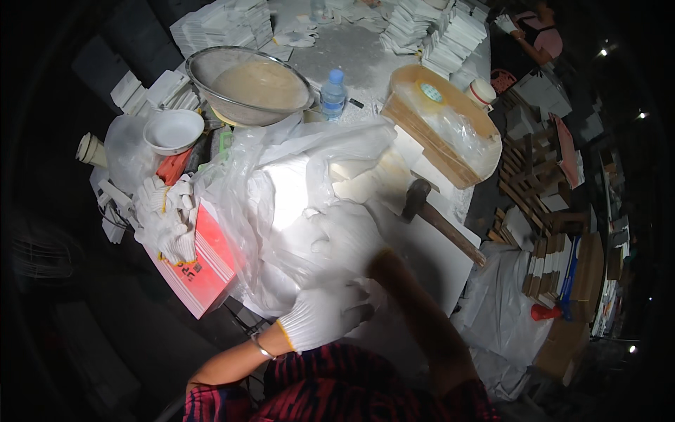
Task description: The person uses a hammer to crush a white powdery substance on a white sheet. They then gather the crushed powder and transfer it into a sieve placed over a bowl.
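The gloved left hand [325, 315] presses flat, fingers together, on a white block [295, 211] inside a clear plastic bag [281, 151]. Right hand [349, 235], fingers spread, rests further up the block. Bagging looks underway; next likely needs pulling plastic snug, hammer [439, 219] lying beyond the right fingers.

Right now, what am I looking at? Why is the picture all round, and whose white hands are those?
No machine here: a person wears a camera on their head that looks down, and its wide lens bends the picture round. The hands are the person's own, in white gloves. The left hand and the right hand both press on a big clear plastic bag with white pieces inside. On the table lie a hammer, a metal bowl, a small white bowl, a water bottle, spare gloves and stacks of white tiles.
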